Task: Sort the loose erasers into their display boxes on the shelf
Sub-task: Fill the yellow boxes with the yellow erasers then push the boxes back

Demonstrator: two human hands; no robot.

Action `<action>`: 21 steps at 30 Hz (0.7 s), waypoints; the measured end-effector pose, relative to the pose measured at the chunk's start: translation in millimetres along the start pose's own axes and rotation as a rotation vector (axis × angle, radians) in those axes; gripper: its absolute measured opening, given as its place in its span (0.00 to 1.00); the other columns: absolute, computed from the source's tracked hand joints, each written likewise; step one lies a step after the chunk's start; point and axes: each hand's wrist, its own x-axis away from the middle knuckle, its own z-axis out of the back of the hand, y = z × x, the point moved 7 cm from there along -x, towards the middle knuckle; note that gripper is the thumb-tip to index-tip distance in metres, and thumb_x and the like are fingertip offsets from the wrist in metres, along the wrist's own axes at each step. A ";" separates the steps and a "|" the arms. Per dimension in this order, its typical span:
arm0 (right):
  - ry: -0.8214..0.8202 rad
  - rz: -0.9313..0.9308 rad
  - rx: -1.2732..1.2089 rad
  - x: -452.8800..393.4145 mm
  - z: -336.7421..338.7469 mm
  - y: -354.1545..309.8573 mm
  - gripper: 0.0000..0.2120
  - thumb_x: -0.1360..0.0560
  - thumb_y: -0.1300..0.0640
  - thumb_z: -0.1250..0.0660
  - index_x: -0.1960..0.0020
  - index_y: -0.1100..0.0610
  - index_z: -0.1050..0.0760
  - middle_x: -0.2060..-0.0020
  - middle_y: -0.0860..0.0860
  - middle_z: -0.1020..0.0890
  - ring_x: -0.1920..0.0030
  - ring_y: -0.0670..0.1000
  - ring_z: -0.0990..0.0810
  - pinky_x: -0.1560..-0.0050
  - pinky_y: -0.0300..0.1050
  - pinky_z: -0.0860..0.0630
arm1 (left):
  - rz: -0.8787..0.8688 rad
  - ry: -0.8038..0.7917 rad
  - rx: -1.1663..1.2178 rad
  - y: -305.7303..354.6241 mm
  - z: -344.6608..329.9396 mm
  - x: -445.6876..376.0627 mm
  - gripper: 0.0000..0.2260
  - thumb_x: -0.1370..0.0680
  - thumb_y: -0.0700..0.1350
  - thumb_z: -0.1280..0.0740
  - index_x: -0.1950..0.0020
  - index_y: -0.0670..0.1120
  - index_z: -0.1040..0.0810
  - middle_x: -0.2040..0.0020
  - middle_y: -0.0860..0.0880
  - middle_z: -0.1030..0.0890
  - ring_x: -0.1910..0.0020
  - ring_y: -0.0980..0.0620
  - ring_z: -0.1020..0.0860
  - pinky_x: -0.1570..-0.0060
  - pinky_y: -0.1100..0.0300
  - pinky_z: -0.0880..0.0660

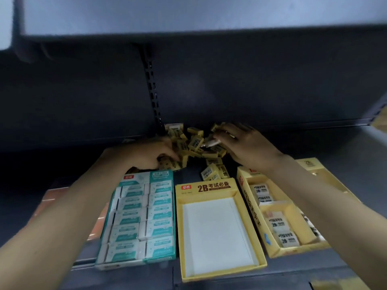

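Behind the empty yellow cardboard display box (217, 227), we dig in the small yellow-sleeved erasers (195, 143): left hand (150, 153) gripping some, right hand (247, 143) pinching one. Light, firm; grab by the sides.

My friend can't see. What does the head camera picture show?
Two hands, left hand and right hand, reach into a pile of loose yellow erasers at the shelf's back. In front sit a full green box, an empty yellow box, and a part-filled one.
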 end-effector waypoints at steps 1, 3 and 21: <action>0.004 -0.002 0.001 1.1 1.3 -1.9 0.16 0.32 0.69 0.34 0.45 0.63 0.22 0.50 0.61 0.21 0.51 0.63 0.21 0.52 0.54 0.22 | -0.006 -0.009 -0.023 -1.2 -1.9 -1.0 0.18 0.25 0.47 0.33 0.35 0.50 0.26 0.35 0.50 0.28 0.35 0.52 0.31 0.40 0.62 0.38; 0.013 -0.011 -0.001 2.8 5.0 -5.4 0.15 0.29 0.66 0.40 0.46 0.62 0.22 0.50 0.60 0.21 0.51 0.62 0.21 0.52 0.53 0.22 | -0.033 -0.035 -0.056 -3.1 -4.0 -0.9 0.19 0.28 0.54 0.34 0.37 0.54 0.25 0.35 0.51 0.28 0.35 0.52 0.31 0.37 0.59 0.37; 0.044 -0.163 -0.026 15.7 19.3 -20.3 0.17 0.32 0.70 0.30 0.45 0.62 0.24 0.48 0.59 0.21 0.51 0.61 0.21 0.51 0.53 0.23 | -0.316 0.044 -0.433 -12.0 -11.5 -7.4 0.19 0.23 0.47 0.37 0.33 0.59 0.32 0.38 0.55 0.27 0.38 0.56 0.33 0.40 0.58 0.40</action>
